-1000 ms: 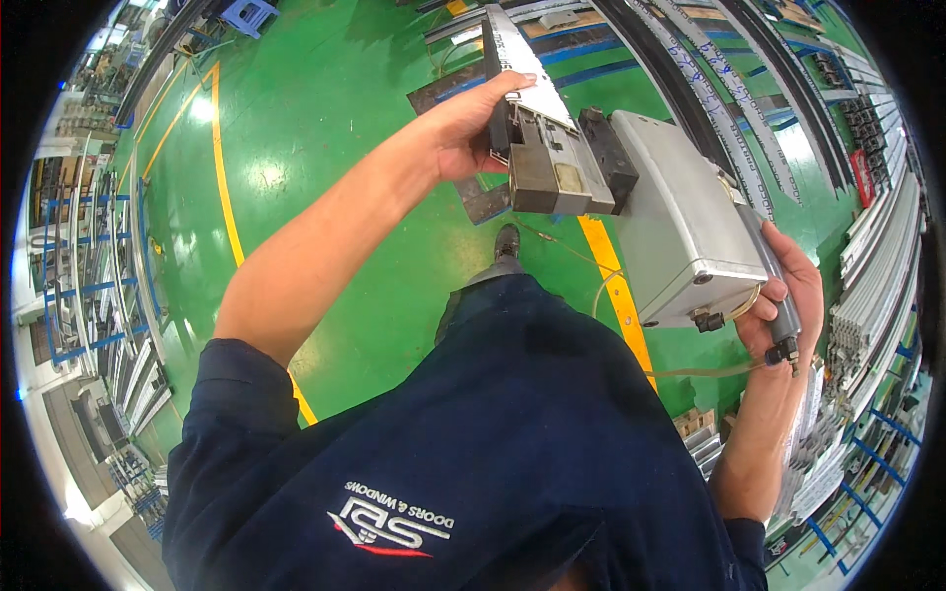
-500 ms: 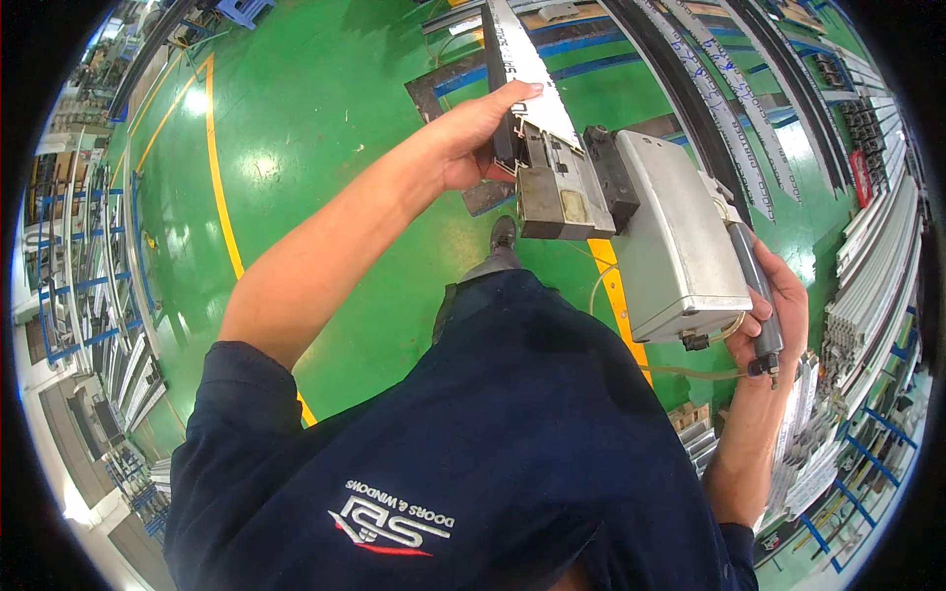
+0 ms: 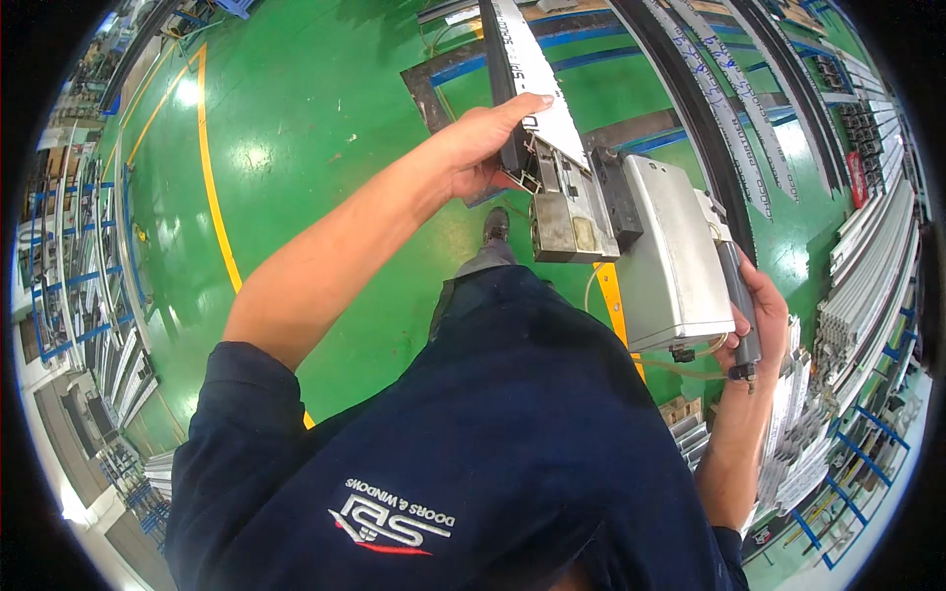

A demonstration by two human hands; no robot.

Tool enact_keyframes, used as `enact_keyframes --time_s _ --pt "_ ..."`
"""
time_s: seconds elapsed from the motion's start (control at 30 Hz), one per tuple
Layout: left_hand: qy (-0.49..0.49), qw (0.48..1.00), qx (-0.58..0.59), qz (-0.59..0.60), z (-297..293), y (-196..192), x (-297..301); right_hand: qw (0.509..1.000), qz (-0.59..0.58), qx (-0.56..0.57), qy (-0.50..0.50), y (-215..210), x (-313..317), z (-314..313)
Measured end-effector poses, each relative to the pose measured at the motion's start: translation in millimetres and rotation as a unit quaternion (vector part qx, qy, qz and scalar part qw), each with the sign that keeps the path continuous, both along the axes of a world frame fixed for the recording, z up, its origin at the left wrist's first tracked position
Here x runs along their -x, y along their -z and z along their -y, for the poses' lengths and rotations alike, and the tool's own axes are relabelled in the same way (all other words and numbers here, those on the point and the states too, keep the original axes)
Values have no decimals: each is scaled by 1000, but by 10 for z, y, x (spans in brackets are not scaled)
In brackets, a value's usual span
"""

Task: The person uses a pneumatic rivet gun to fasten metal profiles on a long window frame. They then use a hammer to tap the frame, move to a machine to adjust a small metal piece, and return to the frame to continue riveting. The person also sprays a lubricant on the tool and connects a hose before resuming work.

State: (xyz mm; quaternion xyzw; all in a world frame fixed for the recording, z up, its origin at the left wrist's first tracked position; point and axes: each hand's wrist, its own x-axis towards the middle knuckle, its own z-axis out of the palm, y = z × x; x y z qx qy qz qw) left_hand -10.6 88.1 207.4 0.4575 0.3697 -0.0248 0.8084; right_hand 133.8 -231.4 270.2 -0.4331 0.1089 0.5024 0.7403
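My left hand is closed around the near end of a long profile, black along one side and covered with white printed film on top. Its thumb lies over the film, while the other fingers go underneath and are partly hidden. Against the cut end sits the steel head of a hand-held machine with a grey box-shaped housing. On the right of that housing, my right hand wraps round a dark cylindrical handle. A thin hose or cable shows below the handle.
Several more film-covered profiles lie on blue-edged supports ahead to the right. Stacked pale profiles fill racks at the far right, and another blue rack stands at the left. Yellow lines cross the green floor.
The machine and my right hand have shifted slightly left in view. The steel head and profile end sit a little lower. Both hands keep their grip.
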Motion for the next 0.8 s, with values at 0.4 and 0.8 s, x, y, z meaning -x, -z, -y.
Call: enact_keyframes --time_s 0.4,0.8 --pt "-2 999 29 -33 175 737 240 977 21 154 -143 388 176 20" --pt "-171 984 38 -22 672 1410 34 898 164 304 -272 664 215 218"
